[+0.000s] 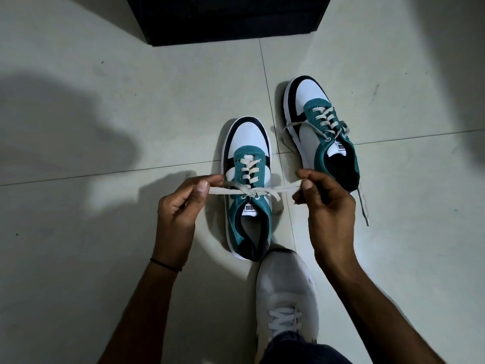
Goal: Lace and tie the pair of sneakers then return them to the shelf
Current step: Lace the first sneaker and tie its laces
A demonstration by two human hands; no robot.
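While the near sneaker (246, 187) sits mid-frame on the floor (105, 258), my left hand (178, 208) and right hand (325, 203) each pinch an end of its crossed lace (252, 191); the second sneaker (321, 130) lies upper right.

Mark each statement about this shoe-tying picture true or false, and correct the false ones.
1. Each hand pinches one lace end of the near sneaker. True: left hand, right hand.
2. The far sneaker has a finished bow. False: its laces lie loose.
3. Both sneakers stand on the floor. True.
4. The near sneaker's laces are uncrossed. False: they cross at the top eyelets.
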